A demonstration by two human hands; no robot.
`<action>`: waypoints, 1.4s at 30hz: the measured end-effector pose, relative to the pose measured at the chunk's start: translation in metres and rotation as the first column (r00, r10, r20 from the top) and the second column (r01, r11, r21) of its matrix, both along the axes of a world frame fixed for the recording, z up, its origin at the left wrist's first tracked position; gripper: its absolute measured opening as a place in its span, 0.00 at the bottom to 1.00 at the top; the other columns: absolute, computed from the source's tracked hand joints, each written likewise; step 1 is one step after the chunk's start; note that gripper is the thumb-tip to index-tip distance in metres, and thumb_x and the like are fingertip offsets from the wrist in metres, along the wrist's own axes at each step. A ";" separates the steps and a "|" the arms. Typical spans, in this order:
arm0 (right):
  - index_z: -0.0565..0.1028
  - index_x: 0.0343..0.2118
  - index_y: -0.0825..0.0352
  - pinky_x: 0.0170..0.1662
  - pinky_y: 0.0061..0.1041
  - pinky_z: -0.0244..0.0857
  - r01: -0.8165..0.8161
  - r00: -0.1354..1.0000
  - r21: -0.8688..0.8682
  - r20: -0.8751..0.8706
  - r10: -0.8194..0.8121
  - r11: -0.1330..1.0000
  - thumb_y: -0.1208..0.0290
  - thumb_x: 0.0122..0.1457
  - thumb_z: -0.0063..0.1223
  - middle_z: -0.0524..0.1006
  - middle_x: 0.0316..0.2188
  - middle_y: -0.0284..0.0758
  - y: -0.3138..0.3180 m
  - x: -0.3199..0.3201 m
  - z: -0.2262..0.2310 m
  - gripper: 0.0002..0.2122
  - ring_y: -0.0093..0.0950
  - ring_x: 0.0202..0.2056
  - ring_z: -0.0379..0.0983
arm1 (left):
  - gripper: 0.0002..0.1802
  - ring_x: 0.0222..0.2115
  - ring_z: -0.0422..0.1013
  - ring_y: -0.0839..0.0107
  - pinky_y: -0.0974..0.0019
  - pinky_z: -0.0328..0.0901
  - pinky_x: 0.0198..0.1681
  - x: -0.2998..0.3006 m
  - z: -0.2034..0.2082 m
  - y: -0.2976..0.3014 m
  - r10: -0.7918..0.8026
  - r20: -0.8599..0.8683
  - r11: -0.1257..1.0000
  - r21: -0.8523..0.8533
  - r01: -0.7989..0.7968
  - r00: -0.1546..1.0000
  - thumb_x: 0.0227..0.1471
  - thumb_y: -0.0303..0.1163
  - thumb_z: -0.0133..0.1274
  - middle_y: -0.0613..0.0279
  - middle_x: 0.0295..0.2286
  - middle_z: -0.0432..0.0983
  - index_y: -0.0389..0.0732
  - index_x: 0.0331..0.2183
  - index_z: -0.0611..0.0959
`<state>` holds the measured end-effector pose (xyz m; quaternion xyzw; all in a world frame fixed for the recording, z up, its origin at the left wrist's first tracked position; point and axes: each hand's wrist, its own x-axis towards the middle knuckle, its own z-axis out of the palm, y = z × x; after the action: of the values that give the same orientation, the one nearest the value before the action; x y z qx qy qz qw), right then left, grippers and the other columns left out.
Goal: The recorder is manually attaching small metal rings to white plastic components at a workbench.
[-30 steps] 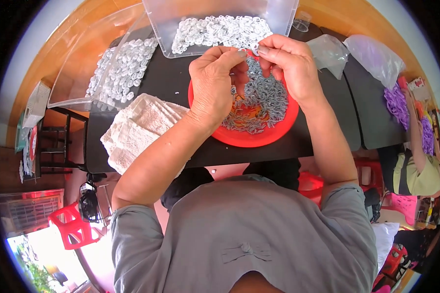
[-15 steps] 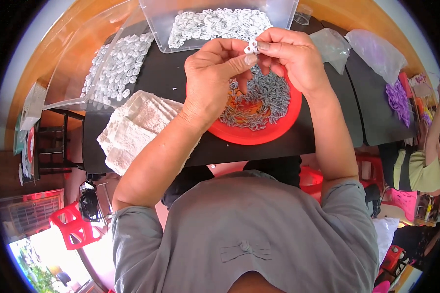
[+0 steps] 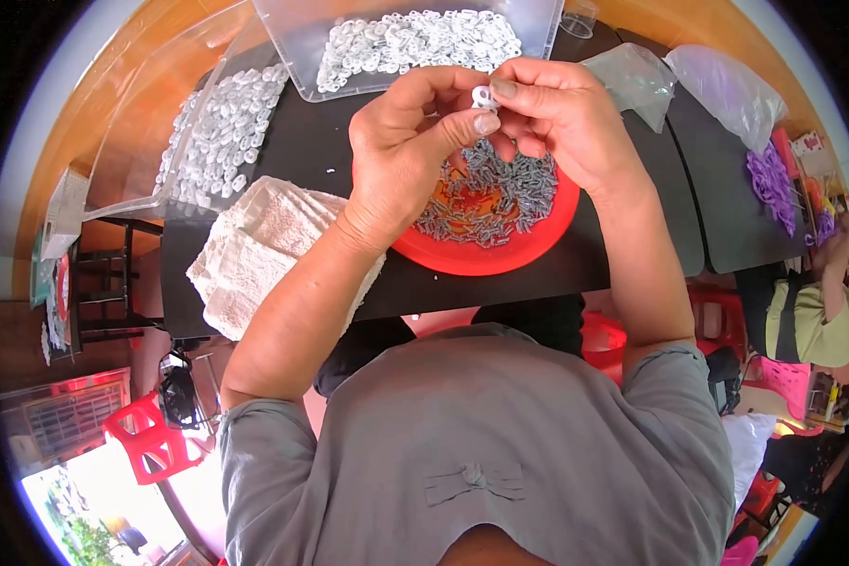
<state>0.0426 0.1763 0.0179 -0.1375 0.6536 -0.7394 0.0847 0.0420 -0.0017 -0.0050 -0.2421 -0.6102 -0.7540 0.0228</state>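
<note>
Both hands meet above a red basin (image 3: pixel 500 265), their fingertips closed around one small white plastic piece (image 3: pixel 483 97) with a dark hole. My left hand (image 3: pixel 398 156) pinches it from the left with thumb and fingers. From the right, my right hand (image 3: pixel 571 123) grips the same piece, thumb on its upper side. Fingers cover part of it, so I cannot tell whether a second part is joined to it. Many small grey rod-like pieces (image 3: pixel 528 193) lie in the basin below. Behind the hands, a clear plastic box (image 3: pixel 297 66) holds many white pieces (image 3: pixel 415 42).
More white pieces (image 3: pixel 222 132) lie at the left, by a clear sloping plastic sheet (image 3: pixel 132 141). A cream towel (image 3: pixel 259 250) rests by my left forearm. Clear bags (image 3: pixel 726 99) and a purple bundle (image 3: pixel 771 189) are at the right. Another person (image 3: pixel 811 316) sits far right.
The white piece has turned between my fingertips: two holes showed before, one shows now. Both hands stay over the basin, and the whole view has shifted slightly.
</note>
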 end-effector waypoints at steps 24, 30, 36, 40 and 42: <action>0.74 0.32 0.71 0.17 0.11 0.50 -0.053 0.998 -0.030 0.044 0.054 0.998 0.66 0.62 0.50 0.73 0.21 0.31 -0.006 0.014 0.004 0.11 0.18 0.18 0.68 | 0.15 0.27 0.72 0.79 0.75 0.68 0.31 0.001 -0.008 -0.003 0.094 -0.302 0.991 -0.059 -0.117 0.949 0.43 0.19 0.63 0.64 0.26 0.76 0.35 0.36 0.79; 0.73 0.32 0.72 0.17 0.11 0.48 -0.089 0.995 -0.048 0.046 0.091 0.995 0.68 0.62 0.49 0.73 0.22 0.31 -0.006 0.013 0.001 0.10 0.17 0.18 0.68 | 0.13 0.27 0.71 0.79 0.76 0.68 0.31 -0.003 -0.010 -0.005 0.092 -0.293 0.991 -0.062 -0.115 0.952 0.42 0.21 0.64 0.65 0.25 0.76 0.35 0.34 0.80; 0.74 0.33 0.73 0.18 0.10 0.48 -0.108 0.993 -0.125 0.024 0.111 0.986 0.68 0.62 0.49 0.72 0.20 0.30 -0.011 0.016 -0.001 0.10 0.16 0.19 0.67 | 0.11 0.27 0.71 0.81 0.76 0.67 0.32 -0.001 -0.008 -0.006 0.077 -0.166 0.997 -0.012 -0.080 0.983 0.43 0.21 0.64 0.67 0.24 0.76 0.36 0.32 0.81; 0.74 0.33 0.73 0.18 0.10 0.48 -0.132 0.991 -0.162 0.011 0.136 0.978 0.68 0.61 0.50 0.72 0.20 0.31 -0.008 0.013 -0.004 0.10 0.17 0.19 0.67 | 0.11 0.27 0.71 0.81 0.77 0.67 0.32 -0.004 -0.010 -0.004 0.063 -0.186 0.998 0.017 -0.061 0.981 0.44 0.20 0.63 0.66 0.25 0.76 0.36 0.34 0.81; 0.74 0.34 0.74 0.18 0.11 0.48 -0.071 0.997 -0.099 -0.021 0.069 0.993 0.69 0.61 0.50 0.72 0.20 0.31 -0.007 0.010 0.000 0.11 0.18 0.19 0.67 | 0.11 0.27 0.71 0.80 0.77 0.67 0.32 -0.004 -0.010 0.000 0.062 -0.189 0.998 0.041 -0.055 0.980 0.44 0.19 0.62 0.66 0.26 0.76 0.36 0.34 0.81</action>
<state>0.0529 0.1689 0.0178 -0.1708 0.6113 -0.7665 0.0978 0.0383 -0.0020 -0.0150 -0.2944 -0.5984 -0.7373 0.1075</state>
